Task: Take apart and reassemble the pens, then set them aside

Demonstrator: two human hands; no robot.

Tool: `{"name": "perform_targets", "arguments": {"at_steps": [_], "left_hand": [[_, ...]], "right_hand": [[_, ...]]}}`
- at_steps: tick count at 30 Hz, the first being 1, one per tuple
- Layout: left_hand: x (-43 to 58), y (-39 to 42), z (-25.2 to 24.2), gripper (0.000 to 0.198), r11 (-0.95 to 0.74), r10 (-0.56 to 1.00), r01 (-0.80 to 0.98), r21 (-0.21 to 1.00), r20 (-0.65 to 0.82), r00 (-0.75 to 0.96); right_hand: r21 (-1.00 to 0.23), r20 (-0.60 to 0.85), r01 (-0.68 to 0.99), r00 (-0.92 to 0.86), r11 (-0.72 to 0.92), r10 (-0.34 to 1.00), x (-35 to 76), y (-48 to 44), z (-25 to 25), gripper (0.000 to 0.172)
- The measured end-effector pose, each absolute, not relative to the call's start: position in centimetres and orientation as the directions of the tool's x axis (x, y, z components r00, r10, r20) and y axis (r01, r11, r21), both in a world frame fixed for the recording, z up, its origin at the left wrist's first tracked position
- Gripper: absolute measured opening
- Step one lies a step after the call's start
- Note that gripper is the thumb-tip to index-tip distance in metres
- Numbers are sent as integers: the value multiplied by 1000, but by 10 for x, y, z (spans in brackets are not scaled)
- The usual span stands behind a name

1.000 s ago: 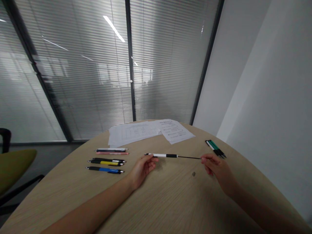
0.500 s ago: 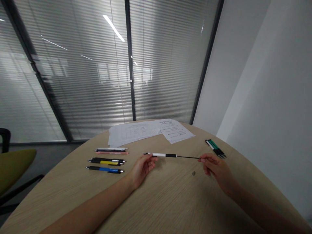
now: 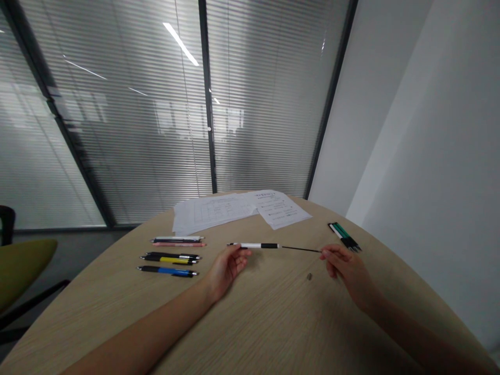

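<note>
Just below the frame's centre, the left hand (image 3: 226, 271) pinched a white-and-black pen barrel (image 3: 254, 245), partly hiding it. To its right, the right hand (image 3: 347, 265) pinched a thin dark refill (image 3: 300, 249), its free end just outside the barrel's mouth. Print on the papers (image 3: 219, 212), mid-frame, was too small to read. A chair (image 3: 25, 268) was cut off at left.
</note>
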State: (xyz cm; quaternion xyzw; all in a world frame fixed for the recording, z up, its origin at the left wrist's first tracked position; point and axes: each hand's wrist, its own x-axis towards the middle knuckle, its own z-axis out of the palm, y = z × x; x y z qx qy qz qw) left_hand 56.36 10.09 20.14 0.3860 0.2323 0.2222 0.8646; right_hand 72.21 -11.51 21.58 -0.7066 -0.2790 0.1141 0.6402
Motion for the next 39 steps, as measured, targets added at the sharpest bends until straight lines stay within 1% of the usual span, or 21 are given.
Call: {"name": "perform_targets", "arguments": {"at_steps": [4, 11, 16, 25, 31, 39], "left_hand": [[564, 101, 202, 21, 601, 567, -207, 772, -229, 791], [564, 101, 202, 19, 594, 581, -202, 779, -241, 777], [565, 101, 202, 21, 601, 569, -197, 774, -242, 786], [564, 100, 203, 27, 601, 583, -227, 767, -225, 781], [565, 102, 201, 26, 595, 594, -244, 766, -215, 775], [562, 94, 202, 15, 503, 509, -159, 849, -143, 849]], "right_hand": [[-974, 183, 228, 831, -20, 525, 723, -114, 214, 36], [-981, 172, 191, 823, 22, 541, 720, -113, 217, 40], [-986, 166, 153, 800, 71, 576, 723, -115, 211, 33], [-988, 47, -48, 813, 146, 580, 733, -114, 202, 24], [-992, -31, -100, 804, 84, 594, 733, -112, 197, 18], [-996, -86, -86, 759, -31, 646, 722, -108, 189, 19]]}}
